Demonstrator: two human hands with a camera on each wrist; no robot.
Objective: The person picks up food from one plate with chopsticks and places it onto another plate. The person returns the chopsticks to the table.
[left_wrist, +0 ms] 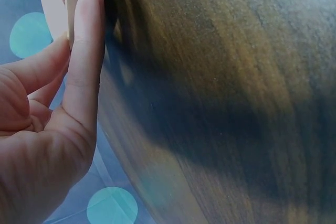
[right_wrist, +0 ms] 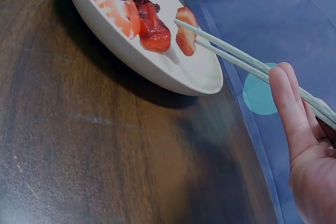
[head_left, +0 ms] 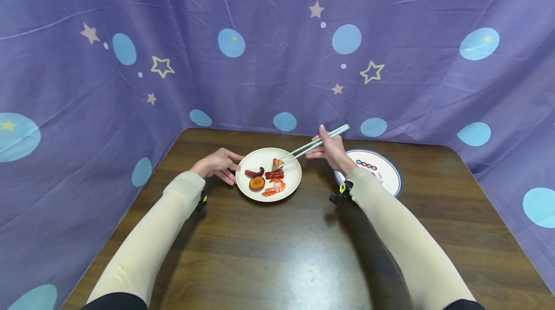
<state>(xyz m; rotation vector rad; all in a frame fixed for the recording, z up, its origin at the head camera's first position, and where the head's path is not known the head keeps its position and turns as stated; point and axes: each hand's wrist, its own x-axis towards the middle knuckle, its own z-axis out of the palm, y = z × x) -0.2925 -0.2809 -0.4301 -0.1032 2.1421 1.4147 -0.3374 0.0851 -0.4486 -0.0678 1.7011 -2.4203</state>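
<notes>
My left hand (head_left: pixel 220 164) pinches the left rim of a cream plate (head_left: pixel 256 157), thumb and fingers at its edge in the left wrist view. My right hand (head_left: pixel 331 150) holds a pair of pale green chopsticks (right_wrist: pixel 226 45) slanting down to the left. Their tips meet a small reddish-brown food piece (right_wrist: pixel 186 31) at the plate's right side. Beside it lie a glossy dark-red chunk (head_left: pixel 274 174), a dark curled piece (head_left: pixel 254 173), a round brown mushroom-like piece (head_left: pixel 257 183) and an orange-and-white shrimp (head_left: pixel 274 187).
A white plate (head_left: pixel 392 180) with a blue rim and printed marks sits to the right, partly hidden under my right wrist and forearm. The brown wooden table (head_left: pixel 277 247) backs onto a purple curtain (head_left: pixel 277 74) with stars and blue spots, which also hangs along the left.
</notes>
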